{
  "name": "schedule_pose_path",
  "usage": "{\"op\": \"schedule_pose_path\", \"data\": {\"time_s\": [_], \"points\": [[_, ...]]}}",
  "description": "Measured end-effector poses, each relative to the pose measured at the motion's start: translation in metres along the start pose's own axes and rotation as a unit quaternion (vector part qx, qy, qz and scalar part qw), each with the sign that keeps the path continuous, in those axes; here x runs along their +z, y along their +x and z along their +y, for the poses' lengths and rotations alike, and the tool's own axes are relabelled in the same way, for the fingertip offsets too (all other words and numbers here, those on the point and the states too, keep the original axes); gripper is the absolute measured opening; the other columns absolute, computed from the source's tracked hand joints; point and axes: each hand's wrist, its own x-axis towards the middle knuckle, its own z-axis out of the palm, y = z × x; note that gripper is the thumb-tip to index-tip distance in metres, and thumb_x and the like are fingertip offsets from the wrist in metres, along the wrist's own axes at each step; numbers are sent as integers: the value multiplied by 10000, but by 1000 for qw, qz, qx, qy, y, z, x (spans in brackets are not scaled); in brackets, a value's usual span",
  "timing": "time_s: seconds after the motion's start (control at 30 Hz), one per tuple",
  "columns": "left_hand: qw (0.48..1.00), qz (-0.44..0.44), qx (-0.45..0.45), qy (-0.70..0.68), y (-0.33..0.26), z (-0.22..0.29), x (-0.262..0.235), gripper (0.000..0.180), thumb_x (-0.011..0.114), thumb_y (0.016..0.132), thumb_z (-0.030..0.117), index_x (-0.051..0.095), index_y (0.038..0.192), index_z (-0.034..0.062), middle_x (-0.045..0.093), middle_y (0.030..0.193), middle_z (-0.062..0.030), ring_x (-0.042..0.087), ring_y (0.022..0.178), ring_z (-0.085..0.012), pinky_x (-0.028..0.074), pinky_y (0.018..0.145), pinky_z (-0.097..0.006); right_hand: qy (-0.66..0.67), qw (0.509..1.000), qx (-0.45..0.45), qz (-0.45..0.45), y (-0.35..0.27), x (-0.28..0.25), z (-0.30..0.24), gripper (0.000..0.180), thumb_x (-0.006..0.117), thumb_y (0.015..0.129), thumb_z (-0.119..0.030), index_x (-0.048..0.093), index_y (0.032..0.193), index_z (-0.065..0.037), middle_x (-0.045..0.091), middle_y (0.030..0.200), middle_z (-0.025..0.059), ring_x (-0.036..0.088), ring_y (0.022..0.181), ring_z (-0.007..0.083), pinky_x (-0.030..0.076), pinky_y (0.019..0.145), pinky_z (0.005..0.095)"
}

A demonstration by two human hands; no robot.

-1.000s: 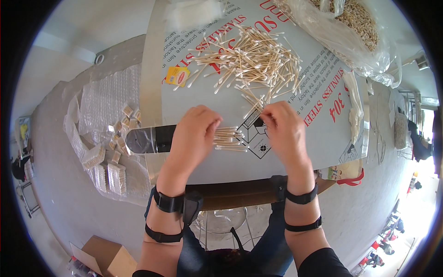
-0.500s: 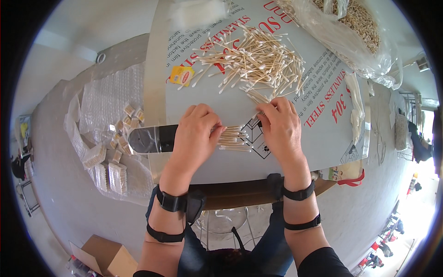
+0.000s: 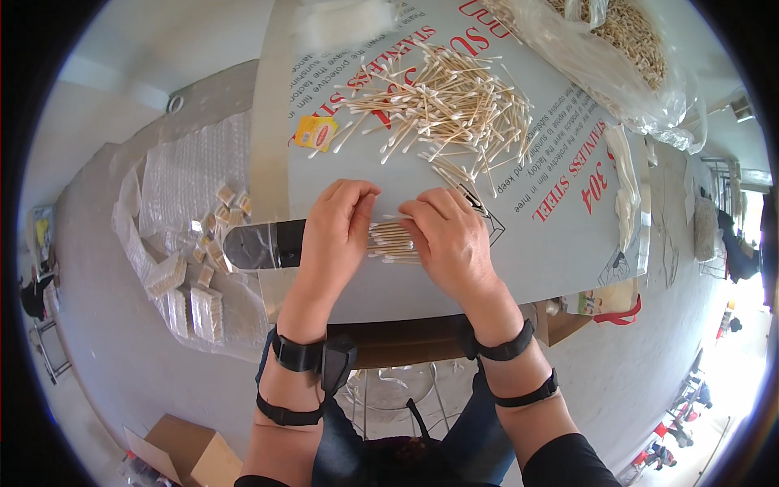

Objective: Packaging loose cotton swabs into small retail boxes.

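A small row of cotton swabs (image 3: 391, 238) with pale sticks and white tips lies flat on the table between my hands. Beside its left end is my left hand (image 3: 337, 231), fingers loosely bent and thumb a little apart, with nothing visible in it. My right hand (image 3: 452, 243) covers the row's right end, its fingers and thumb closed around the swab tips. Just beyond both hands spreads a large loose pile of cotton swabs (image 3: 454, 101), a few of them straying close to my right hand.
A small yellow packet (image 3: 316, 133) lies left of the pile. A clear bag of swabs (image 3: 629, 45) fills the far right. A clear-ended black strip (image 3: 264, 246) juts past the table's left edge. Beyond it, packed swab bundles (image 3: 207, 312) rest on bubble wrap (image 3: 195, 174).
My right hand has come left and nearer from the pile's edge onto the row's right end. My left hand has let go of the swabs' left ends and shifted slightly left.
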Motion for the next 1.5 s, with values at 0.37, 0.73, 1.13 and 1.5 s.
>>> {"op": "schedule_pose_path", "data": {"time_s": [0.37, 0.73, 1.13, 1.5], "points": [[990, -43, 85, 106, -3, 5, 7, 122, 765, 795, 44, 713, 904, 41, 633, 936, -90, 609, 910, -316, 508, 793, -405, -84, 974, 201, -64, -2, -43, 31, 125, 767, 806, -67, 682, 898, -73, 633, 905, 75, 639, 901, 304, 527, 769, 422], [991, -38, 69, 103, 0, 9, 11, 76, 733, 792, -3, 674, 834, 20, 627, 933, -106, 609, 898, -321, 503, 788, -418, -113, 975, 190, -33, -10, -33, 39, 96, 725, 850, -71, 638, 889, -60, 617, 883, 88, 627, 865, 321, 517, 742, 441], [990, -32, 67, 117, 2, 3, -2, 29, 691, 875, 7, 674, 893, -8, 630, 941, -121, 606, 888, -331, 501, 799, -404, -121, 983, 135, -27, -10, -27, 38, 66, 677, 865, -46, 621, 896, -60, 600, 874, 92, 619, 857, 324, 517, 739, 441], [987, 41, -40, -151, -9, -8, 11, 329, 437, 1116, 253, 631, 1247, 23, 658, 1217, -111, 611, 1130, -202, 478, 986, -343, 1, 996, 81, -27, -7, -1, 9, 97, 642, 846, 16, 649, 925, -39, 620, 927, 112, 617, 883, 349, 513, 769, 451]]}}
